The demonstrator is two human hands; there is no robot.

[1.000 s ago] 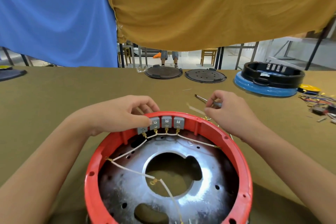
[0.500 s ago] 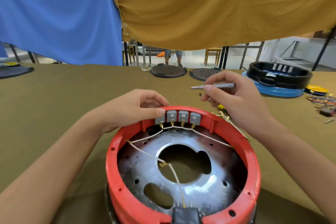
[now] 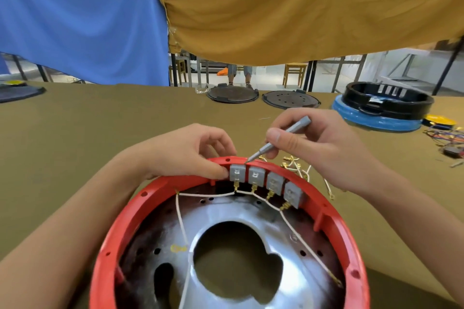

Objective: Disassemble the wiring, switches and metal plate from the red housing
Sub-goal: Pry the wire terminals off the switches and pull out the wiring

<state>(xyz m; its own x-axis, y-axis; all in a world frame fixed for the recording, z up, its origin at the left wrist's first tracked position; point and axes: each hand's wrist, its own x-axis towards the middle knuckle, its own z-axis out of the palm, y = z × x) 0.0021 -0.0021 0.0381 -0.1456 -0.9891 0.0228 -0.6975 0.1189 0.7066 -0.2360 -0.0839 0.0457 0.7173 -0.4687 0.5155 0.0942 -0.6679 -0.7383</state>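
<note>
Round red plastic housing [image 3: 160, 184] sits on the olive cloth table [image 3: 75, 133], open side up. Inside lies a shiny metal plate [image 3: 251, 213] with a big irregular cutout. Four grey boxy switches [image 3: 266, 182] line the far rim; thin white wires [image 3: 208, 193] run from their brass tabs. Left hand [image 3: 185, 153] pinches the leftmost switch. Right hand [image 3: 324, 148] grips a slim grey screwdriver [image 3: 278, 139], its tip slanting down-left to that switch's top edge.

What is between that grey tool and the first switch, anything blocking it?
Nothing visible. The right hand holds the grey tool, whose tip already meets the top edge of the leftmost switch, which the left hand steadies against the red housing.
</note>
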